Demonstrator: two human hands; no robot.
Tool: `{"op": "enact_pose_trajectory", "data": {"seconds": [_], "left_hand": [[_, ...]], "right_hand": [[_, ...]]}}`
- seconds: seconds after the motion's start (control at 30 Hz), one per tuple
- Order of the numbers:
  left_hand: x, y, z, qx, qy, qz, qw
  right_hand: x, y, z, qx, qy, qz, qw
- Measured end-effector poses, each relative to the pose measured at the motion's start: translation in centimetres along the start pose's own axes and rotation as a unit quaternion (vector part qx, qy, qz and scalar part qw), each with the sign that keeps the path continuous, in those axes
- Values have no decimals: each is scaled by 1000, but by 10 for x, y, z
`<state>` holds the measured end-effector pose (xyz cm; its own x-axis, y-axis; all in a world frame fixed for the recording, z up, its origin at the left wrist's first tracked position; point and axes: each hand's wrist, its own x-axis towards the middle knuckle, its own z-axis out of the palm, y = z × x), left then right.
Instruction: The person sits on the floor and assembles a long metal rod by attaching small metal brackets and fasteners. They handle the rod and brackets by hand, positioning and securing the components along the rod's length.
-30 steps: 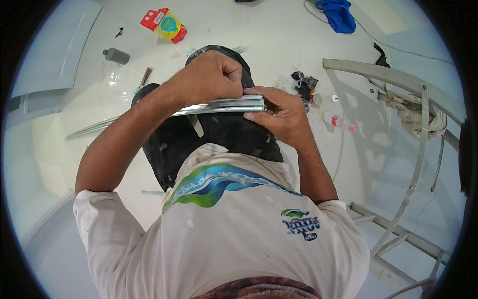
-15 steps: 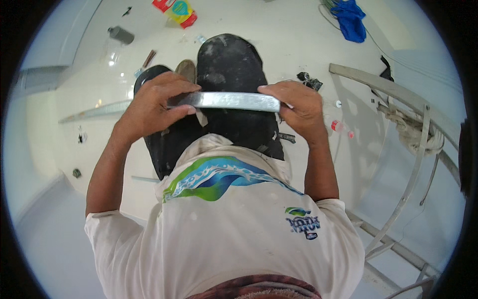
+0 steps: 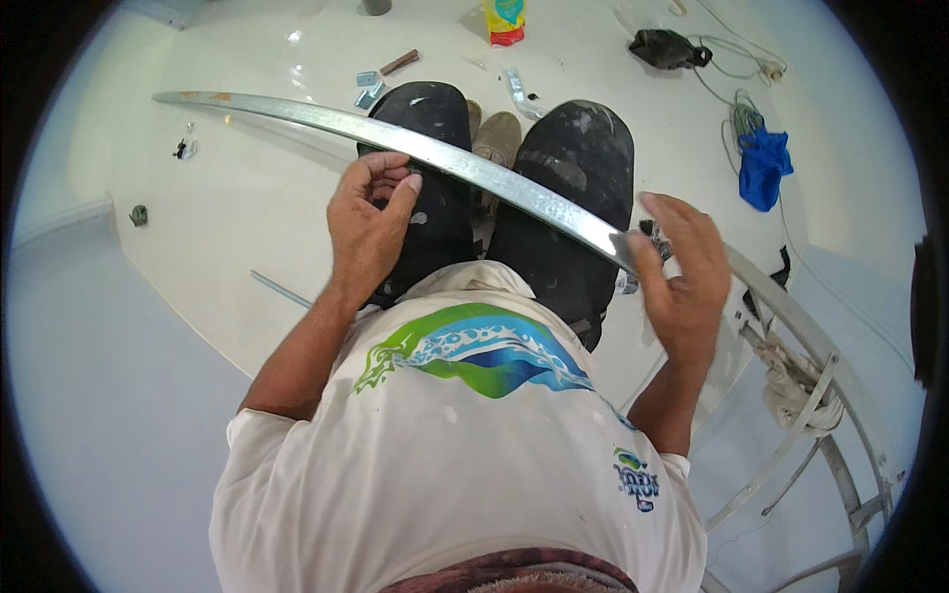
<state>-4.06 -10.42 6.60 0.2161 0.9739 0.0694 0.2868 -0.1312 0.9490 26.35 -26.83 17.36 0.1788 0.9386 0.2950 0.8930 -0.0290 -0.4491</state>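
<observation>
A long galvanized metal profile (image 3: 474, 170) lies slantwise across my dark-trousered knees, from far left to near right. My left hand (image 3: 371, 212) is just on the near side of it, with loosely curled fingers and a gap between thumb and forefinger. I see nothing held there. Around the profile's right end, the thumb and fingers of my right hand (image 3: 687, 262) are spread apart. The thumb is at or against that end; whether it touches I cannot tell.
Ahead on the pale floor are metal brackets (image 3: 369, 89), a brown strip (image 3: 400, 62) and a yellow-red pouch (image 3: 505, 22). To the right are a dark bag (image 3: 664, 49), a blue bag (image 3: 763, 170), cables and a metal ladder (image 3: 791, 306) with a rag (image 3: 796, 395).
The profile has gone from nearly level to slanting, its far-left length now in fuller view. My left hand has let go of it; my right hand's grip has opened. The view has shifted.
</observation>
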Motion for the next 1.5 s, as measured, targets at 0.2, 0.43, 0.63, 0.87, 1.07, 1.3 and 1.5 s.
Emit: {"op": "enact_pose_trajectory", "data": {"seconds": [0.2,0.43,0.63,0.87,1.07,1.3,1.5], "left_hand": [[-16,12,-15,-446,-61,-323,833],[-26,9,24,-480,-121,-367,788],[-28,11,35,-458,-77,-378,801],[-11,12,33,-421,-46,-378,823],[1,23,25,-321,-59,-382,865],[8,27,29,-310,-33,-388,867],[6,19,32,-333,-9,-371,867]], "right_hand": [[29,-38,36,-13,-120,-40,992],[35,-42,41,-15,-145,-21,989],[33,-38,44,-24,-129,-32,991],[29,-34,47,-1,-116,-44,992],[27,-31,50,-8,-108,-63,992],[23,-28,56,-40,-93,-70,992],[24,-31,56,-36,-86,-80,992]]}}
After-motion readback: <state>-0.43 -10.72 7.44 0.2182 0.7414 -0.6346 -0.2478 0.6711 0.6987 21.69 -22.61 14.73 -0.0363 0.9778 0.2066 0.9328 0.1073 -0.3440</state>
